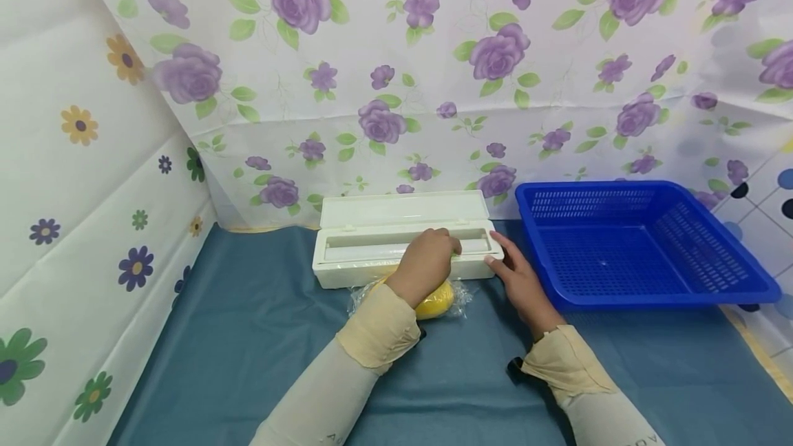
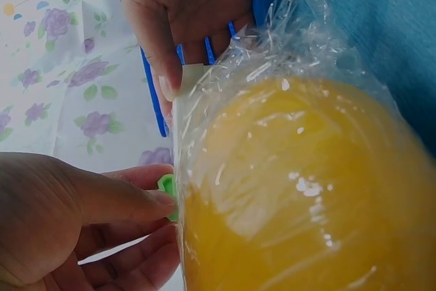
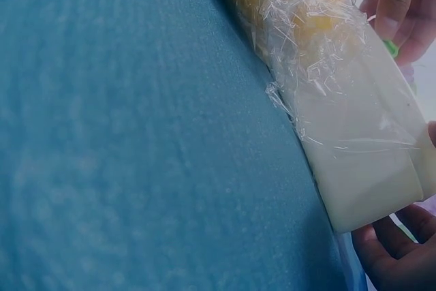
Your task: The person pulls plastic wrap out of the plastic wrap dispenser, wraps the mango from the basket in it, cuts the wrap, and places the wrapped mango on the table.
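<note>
1. The left grip (image 1: 424, 263) is nearly closed, with thumb and fingertips pinching a small green piece (image 2: 168, 197) at the edge of the white box.
2. The right grip (image 1: 522, 286) is partly closed around the right end of that white box (image 1: 347, 277), thumb at the front and fingers at the end and top.
3. Running left from the right grip, the box has its lid (image 1: 403, 208) raised behind both grips; a white roll (image 1: 372, 252) lies inside, partly hidden behind the left grip.
4. Just below the left grip, on the near side of the box, sits a rounded yellow thing (image 1: 436, 303) wrapped in crinkled clear film (image 2: 293, 39).
5. Just right of the right grip, a blue basket (image 1: 650, 300) stands on the cloth-covered desk (image 1: 235, 336).
</note>
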A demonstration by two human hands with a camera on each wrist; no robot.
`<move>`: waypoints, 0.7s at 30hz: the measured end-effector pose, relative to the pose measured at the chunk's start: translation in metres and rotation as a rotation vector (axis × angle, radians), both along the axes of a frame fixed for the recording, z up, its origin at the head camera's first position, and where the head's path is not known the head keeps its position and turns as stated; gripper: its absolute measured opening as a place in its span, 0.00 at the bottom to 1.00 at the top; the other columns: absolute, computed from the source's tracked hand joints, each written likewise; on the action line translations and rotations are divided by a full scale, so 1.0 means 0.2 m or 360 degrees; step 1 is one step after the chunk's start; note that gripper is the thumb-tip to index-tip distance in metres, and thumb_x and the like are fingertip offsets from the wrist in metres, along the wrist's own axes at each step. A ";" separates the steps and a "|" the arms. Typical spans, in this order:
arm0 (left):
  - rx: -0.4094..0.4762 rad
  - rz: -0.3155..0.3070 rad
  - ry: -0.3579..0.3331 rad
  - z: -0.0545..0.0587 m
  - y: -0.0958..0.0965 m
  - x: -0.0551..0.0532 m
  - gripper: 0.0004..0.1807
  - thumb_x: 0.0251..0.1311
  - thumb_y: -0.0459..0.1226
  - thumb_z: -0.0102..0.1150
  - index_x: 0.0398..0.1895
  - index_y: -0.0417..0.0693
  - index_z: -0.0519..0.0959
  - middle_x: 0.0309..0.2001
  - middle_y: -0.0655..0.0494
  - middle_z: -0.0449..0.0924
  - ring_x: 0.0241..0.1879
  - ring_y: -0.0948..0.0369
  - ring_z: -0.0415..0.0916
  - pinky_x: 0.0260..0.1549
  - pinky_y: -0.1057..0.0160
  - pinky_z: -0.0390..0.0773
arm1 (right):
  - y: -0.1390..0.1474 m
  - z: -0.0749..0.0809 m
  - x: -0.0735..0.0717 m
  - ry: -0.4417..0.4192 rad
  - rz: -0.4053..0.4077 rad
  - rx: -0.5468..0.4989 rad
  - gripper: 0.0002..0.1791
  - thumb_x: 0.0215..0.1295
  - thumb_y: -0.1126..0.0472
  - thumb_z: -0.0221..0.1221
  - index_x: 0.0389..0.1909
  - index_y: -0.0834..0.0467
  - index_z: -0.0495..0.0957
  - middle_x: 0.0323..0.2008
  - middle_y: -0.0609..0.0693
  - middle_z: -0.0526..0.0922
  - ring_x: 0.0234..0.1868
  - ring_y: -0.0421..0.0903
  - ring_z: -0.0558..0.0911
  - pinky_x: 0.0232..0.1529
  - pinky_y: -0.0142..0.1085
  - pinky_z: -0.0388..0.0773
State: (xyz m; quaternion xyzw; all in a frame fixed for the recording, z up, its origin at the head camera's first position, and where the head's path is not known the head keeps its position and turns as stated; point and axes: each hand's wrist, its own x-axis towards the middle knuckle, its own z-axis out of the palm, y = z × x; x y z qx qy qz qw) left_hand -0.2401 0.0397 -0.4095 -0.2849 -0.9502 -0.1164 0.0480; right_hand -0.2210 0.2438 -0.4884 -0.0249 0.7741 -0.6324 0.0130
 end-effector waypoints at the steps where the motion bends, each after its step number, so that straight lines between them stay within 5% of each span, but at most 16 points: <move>1: 0.0002 0.0000 -0.0001 0.00 0.00 0.00 0.20 0.63 0.24 0.55 0.50 0.52 0.87 0.47 0.55 0.86 0.49 0.54 0.82 0.53 0.60 0.81 | 0.00 0.00 0.00 -0.0003 0.0000 0.0004 0.33 0.79 0.54 0.50 0.80 0.46 0.52 0.81 0.54 0.50 0.80 0.55 0.54 0.77 0.58 0.54; 21: 0.0031 0.0024 -0.0063 0.01 -0.05 0.01 0.20 0.63 0.24 0.54 0.50 0.51 0.87 0.48 0.54 0.86 0.51 0.54 0.81 0.53 0.61 0.81 | 0.00 0.00 0.00 -0.0014 0.0000 0.0016 0.33 0.79 0.54 0.50 0.80 0.47 0.52 0.81 0.54 0.49 0.80 0.56 0.53 0.77 0.59 0.53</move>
